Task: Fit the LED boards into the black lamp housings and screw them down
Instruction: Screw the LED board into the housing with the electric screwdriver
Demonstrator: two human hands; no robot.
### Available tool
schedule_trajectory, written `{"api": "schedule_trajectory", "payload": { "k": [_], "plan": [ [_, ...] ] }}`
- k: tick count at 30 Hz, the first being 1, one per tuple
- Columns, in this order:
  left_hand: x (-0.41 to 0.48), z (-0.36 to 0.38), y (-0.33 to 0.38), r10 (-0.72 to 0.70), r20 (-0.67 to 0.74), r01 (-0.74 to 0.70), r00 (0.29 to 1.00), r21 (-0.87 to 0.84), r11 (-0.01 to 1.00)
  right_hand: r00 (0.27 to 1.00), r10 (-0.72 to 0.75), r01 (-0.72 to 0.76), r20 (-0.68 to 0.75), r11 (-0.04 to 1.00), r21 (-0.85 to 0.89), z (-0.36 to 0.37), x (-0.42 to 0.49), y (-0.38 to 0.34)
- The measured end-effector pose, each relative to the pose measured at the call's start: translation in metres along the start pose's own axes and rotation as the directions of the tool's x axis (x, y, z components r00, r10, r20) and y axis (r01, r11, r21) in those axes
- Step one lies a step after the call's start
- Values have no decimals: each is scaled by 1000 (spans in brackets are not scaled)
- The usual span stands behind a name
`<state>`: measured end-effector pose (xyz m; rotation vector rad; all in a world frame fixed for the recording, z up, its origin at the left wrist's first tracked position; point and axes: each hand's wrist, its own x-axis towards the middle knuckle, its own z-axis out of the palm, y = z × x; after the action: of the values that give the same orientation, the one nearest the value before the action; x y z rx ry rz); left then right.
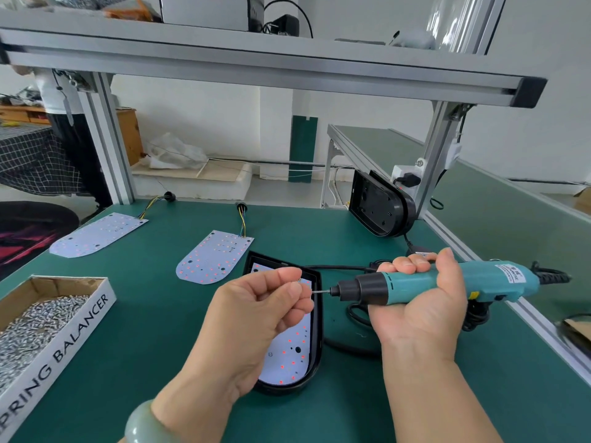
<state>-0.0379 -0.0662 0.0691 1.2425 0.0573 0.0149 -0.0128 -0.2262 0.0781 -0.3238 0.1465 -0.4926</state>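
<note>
Pinching a tiny screw (299, 280) in a near-closed grip, the left hand (256, 314) holds it at the bit (321, 291) of the electric screwdriver (399, 288), which the right hand's (422, 308) grip wraps fully. One LED board (287, 356) lies seated in the black housing (317, 330) on the surface (160, 314) beneath; thin, light and probably scratch-prone, such boards are best lifted by bare edges.

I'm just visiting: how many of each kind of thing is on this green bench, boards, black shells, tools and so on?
LED boards: 3 (two loose, one in a housing)
Black lamp housings: 2 (one flat, one leaning at the back)
Electric screwdriver: 1, in the right hand
Box of screws: 1, screws too many to count
Total: 7
</note>
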Motion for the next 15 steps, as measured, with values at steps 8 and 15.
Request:
{"api": "schedule_trajectory", "payload": {
  "k": [8, 15],
  "plan": [
    [-3, 5, -7, -3, -17, 6, 1000, 192, 981, 1000, 5, -5, 1, 1000, 0, 0, -1, 1],
    [-4, 10, -8, -5, 9, 3, 1000, 189, 982, 1000, 4, -4, 7, 1000, -3, 0, -2, 2]
  ]
}}
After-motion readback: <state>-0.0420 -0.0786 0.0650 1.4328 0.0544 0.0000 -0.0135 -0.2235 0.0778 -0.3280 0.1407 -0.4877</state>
